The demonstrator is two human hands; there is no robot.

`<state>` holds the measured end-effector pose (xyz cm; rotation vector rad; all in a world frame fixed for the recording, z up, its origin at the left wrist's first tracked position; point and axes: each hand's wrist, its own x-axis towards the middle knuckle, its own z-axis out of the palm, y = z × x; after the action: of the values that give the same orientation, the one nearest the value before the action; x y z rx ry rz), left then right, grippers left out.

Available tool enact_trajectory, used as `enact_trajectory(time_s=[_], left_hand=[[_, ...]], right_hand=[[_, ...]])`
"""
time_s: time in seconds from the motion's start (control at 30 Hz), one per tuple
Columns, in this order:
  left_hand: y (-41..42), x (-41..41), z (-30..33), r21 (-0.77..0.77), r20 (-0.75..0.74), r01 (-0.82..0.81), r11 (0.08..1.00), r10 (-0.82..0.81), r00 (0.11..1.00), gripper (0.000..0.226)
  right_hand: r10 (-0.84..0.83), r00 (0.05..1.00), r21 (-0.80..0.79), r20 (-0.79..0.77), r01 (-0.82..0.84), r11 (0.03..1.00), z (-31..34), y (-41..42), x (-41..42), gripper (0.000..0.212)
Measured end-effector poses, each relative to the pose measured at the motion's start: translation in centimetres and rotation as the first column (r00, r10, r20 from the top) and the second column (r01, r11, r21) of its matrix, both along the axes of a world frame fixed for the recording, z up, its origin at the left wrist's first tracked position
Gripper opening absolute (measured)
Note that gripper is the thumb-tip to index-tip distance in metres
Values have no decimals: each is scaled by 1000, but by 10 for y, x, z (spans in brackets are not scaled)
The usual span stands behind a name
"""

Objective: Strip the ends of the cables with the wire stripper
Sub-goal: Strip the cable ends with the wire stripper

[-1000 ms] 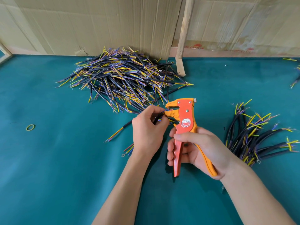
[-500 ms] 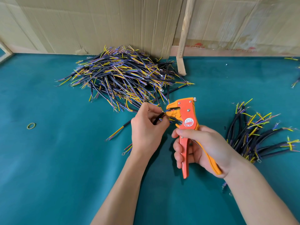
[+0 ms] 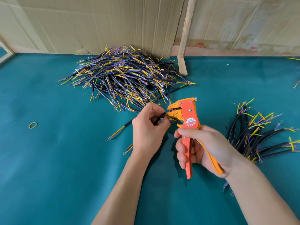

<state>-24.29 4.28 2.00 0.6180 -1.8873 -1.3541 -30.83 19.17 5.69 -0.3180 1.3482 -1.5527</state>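
Cable, black jacket, is pinched between thumb and fingers of the left hand, its end fed into the mouth of the wire stripper at centre of the scene; the thin coloured cores at that end meet the yellow jaw block, but the exact contact point is too small to read. Right hand wraps the stripper's two handles, fingers curled over the red one, the orange one lying against the palm; handles are spread apart, not squeezed together. Tool is held upright, head pointing far and left, clear of the green table mat. Big loose pile of cables sits far of the hands, against the cardboard wall. Smaller bunch of cables lies to the right of the right wrist, ends fanned out yellow and blue. One loose cable lies on the mat just left of the left hand. Small yellow rubber band lies well apart on the left. Wooden post leans against the wall, far right of the big pile.
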Motion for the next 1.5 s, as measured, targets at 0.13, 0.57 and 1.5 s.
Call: enact_trajectory(time_s=[0.13,0.57,1.5], left_hand=[[0,0,-1,1,-14,9,1000,-9,1000,22],[-2,0,-3,-16,-15,33,999,-33,999,21],[-5,1,-6,-34,-3,-4,999,4,1000,21]], right_hand=[[5,1000,-3,0,-5,1000,-2,0,-1,25],[33,999,-12,5,-33,999,-1,2,-2,22],[-51,997,1,50,51,999,-3,-5,8,33]])
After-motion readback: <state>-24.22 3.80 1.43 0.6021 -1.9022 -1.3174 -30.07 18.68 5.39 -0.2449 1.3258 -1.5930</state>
